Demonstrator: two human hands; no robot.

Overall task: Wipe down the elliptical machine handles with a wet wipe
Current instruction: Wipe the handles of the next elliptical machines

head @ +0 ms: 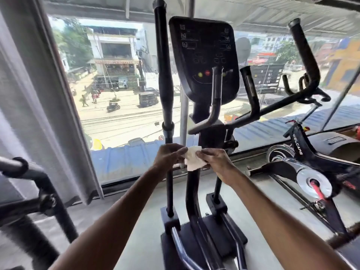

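The small white folded wet wipe [193,157] hangs in mid-air between both hands, in front of the elliptical's dark central column and below the console. The left hand [169,155] pinches its left edge with fingertips pressed together on it; the right hand [216,160] pinches the right edge the same way. The wipe looks thin, limp and light, probably damp and a little slippery, so it will likely handle best bunched against the palm rather than held by a corner. No handle is being touched yet. The tall black padded left handle bar [165,82] stands just above the left hand; the curved black right handle bar [306,55] is well apart.
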